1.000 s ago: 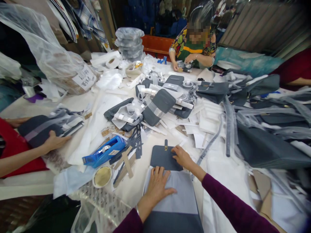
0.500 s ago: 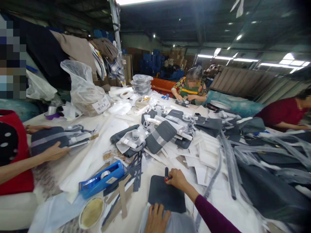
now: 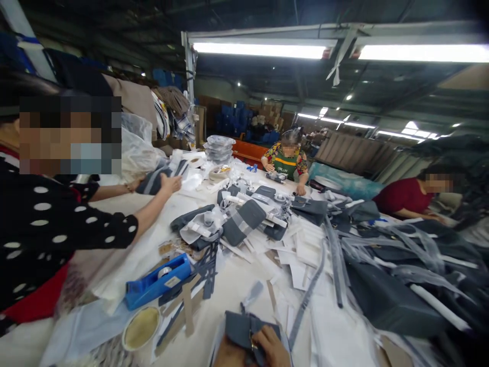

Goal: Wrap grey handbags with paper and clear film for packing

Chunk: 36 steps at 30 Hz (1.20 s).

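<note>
A small dark grey bag [image 3: 237, 327] lies at the bottom edge of the view, its flap folded over toward me. A narrow strap with a gold-coloured clasp [image 3: 252, 338] runs down the flap. My right hand [image 3: 272, 346] has its fingers curled on the strap beside the clasp. My left hand [image 3: 228, 356] is under the flap on the left, and its fingers are hidden. Just beyond the bag is a blurred grey tab [image 3: 252, 293] on a thin dark stem.
To the left are a blue tape dispenser [image 3: 158, 283], a tub of yellowish paste [image 3: 141, 329] and dark strips [image 3: 208, 265]. Wrapped bags [image 3: 244, 219] pile up ahead, larger dark bags [image 3: 389, 285] at right. A co-worker's arm [image 3: 153, 209] reaches in from the left; others work farther off.
The flap, flat and pointing away before, is now folded toward me. My right hand has come down to the clasp; my left has gone under the flap. The left co-worker has leaned in.
</note>
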Each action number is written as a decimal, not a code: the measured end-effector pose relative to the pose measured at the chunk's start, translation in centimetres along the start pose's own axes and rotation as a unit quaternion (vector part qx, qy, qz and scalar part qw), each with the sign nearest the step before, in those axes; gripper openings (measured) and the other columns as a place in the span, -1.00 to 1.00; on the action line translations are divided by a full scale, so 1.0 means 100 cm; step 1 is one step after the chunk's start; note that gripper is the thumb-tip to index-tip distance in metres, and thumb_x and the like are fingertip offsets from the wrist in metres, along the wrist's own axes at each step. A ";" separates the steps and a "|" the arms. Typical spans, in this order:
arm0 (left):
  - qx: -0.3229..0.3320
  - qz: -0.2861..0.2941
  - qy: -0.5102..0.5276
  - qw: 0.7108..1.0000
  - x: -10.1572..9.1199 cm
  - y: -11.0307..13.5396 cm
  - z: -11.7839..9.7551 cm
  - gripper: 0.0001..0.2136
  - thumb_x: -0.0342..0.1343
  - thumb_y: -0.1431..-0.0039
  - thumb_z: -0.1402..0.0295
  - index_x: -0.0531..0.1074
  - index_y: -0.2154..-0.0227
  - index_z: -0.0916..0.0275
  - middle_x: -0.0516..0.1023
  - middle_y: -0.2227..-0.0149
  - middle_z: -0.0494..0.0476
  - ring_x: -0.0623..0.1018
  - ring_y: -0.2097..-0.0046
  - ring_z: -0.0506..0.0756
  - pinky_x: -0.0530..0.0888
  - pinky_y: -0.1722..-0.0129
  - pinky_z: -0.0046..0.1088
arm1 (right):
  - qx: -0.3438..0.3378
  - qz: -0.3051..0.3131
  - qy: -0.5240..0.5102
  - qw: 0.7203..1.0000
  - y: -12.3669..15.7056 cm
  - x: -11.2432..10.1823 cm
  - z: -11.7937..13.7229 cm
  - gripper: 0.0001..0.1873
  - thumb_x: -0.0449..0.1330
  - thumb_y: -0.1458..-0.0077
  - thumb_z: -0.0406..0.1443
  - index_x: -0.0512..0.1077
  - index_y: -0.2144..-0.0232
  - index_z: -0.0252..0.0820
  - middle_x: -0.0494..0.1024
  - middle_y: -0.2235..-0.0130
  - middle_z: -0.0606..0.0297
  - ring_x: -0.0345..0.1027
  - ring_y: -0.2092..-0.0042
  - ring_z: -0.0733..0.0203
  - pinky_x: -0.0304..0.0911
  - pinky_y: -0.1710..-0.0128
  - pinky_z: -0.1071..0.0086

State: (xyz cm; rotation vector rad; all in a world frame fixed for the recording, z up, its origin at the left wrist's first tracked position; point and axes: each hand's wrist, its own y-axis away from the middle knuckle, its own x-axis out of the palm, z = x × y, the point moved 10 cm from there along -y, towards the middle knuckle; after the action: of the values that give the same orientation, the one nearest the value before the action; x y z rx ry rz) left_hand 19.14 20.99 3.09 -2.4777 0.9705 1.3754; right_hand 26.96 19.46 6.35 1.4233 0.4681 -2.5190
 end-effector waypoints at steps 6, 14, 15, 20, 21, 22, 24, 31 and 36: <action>0.011 -0.035 0.039 0.999 -0.023 0.036 -0.010 -0.48 0.09 -0.08 0.03 0.24 -0.14 -0.14 0.35 -0.18 0.04 0.24 -0.24 0.28 0.01 -0.26 0.03 | -0.007 0.002 0.017 1.000 0.008 -0.022 0.031 -0.81 0.03 -0.09 -0.43 0.32 0.23 -0.12 0.40 0.26 0.24 0.26 0.19 0.11 0.17 0.20 0.30; -0.043 -0.042 0.003 0.998 -0.032 0.049 0.018 -0.14 0.09 0.09 -0.22 0.16 -0.21 0.21 0.10 -0.29 0.34 0.03 -0.31 0.35 0.17 -0.20 -0.03 | 0.028 0.129 0.031 0.991 -0.003 -0.032 0.036 -0.88 0.02 -0.22 -0.26 0.33 0.29 -0.14 0.43 0.24 0.25 0.31 0.19 0.18 0.19 0.19 0.36; -0.039 -0.039 0.005 0.998 -0.030 0.049 0.020 -0.13 0.07 0.09 -0.24 0.16 -0.20 0.23 0.09 -0.29 0.36 0.03 -0.31 0.35 0.17 -0.20 -0.03 | 0.035 0.162 0.034 0.986 -0.007 -0.030 0.032 -0.86 0.00 -0.23 -0.25 0.33 0.29 -0.14 0.43 0.24 0.26 0.33 0.21 0.20 0.19 0.21 0.39; -0.028 -0.038 0.025 0.999 -0.030 0.050 0.021 -0.07 0.10 0.12 -0.23 0.04 -0.25 0.20 0.05 -0.31 0.33 0.02 -0.31 0.36 0.19 -0.18 -0.02 | 0.008 0.297 0.080 0.952 -0.028 -0.025 0.030 -0.82 -0.03 -0.22 -0.28 0.36 0.34 -0.14 0.48 0.31 0.35 0.39 0.27 0.27 0.18 0.28 0.46; -0.029 -0.037 0.029 0.998 -0.029 0.050 0.022 -0.07 0.11 0.12 -0.23 0.04 -0.25 0.19 0.05 -0.31 0.33 0.02 -0.31 0.36 0.19 -0.17 -0.01 | -0.001 0.308 0.090 0.947 -0.031 -0.024 0.032 -0.83 0.00 -0.20 -0.28 0.37 0.35 -0.14 0.49 0.33 0.35 0.39 0.28 0.26 0.18 0.29 0.46; -0.030 -0.037 0.032 0.998 -0.029 0.051 0.022 -0.08 0.12 0.13 -0.22 0.06 -0.24 0.19 0.07 -0.30 0.32 0.02 -0.31 0.36 0.19 -0.17 -0.02 | -0.009 0.319 0.104 0.942 -0.032 -0.021 0.036 -0.85 0.02 -0.18 -0.29 0.38 0.37 -0.14 0.50 0.34 0.33 0.40 0.28 0.24 0.17 0.29 0.45; -0.032 -0.043 0.040 0.998 -0.029 0.051 0.024 -0.07 0.14 0.15 -0.21 0.07 -0.24 0.19 0.08 -0.29 0.33 0.03 -0.31 0.35 0.19 -0.18 -0.04 | -0.022 0.331 0.138 0.933 -0.031 -0.013 0.045 -0.87 0.05 -0.13 -0.30 0.39 0.38 -0.16 0.51 0.31 0.27 0.40 0.28 0.19 0.16 0.30 0.41; -0.036 -0.080 0.066 0.994 -0.031 0.054 0.027 -0.05 0.21 0.23 -0.19 0.11 -0.22 0.16 0.07 -0.30 0.33 0.11 -0.28 0.32 0.19 -0.18 -0.11 | -0.020 0.312 0.205 0.927 -0.009 0.012 0.076 -0.73 -0.05 -0.17 -0.39 0.32 0.10 -0.26 0.46 0.13 0.01 0.37 0.16 0.06 0.15 0.28 0.35; -0.063 -0.074 0.068 0.993 -0.027 0.058 0.032 0.00 0.18 0.22 -0.22 0.05 -0.25 0.23 -0.04 -0.32 0.44 -0.02 -0.31 0.41 0.02 -0.23 0.03 | 0.013 0.321 0.151 0.935 -0.023 -0.004 0.062 -0.81 -0.03 -0.17 -0.40 0.36 0.23 -0.21 0.50 0.23 0.11 0.37 0.21 0.14 0.13 0.28 0.39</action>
State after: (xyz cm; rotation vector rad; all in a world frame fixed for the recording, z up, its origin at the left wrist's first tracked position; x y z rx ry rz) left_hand 12.41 19.06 4.43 -2.7045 0.7266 1.2727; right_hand 21.49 19.25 10.05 1.6463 -0.0034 -1.8052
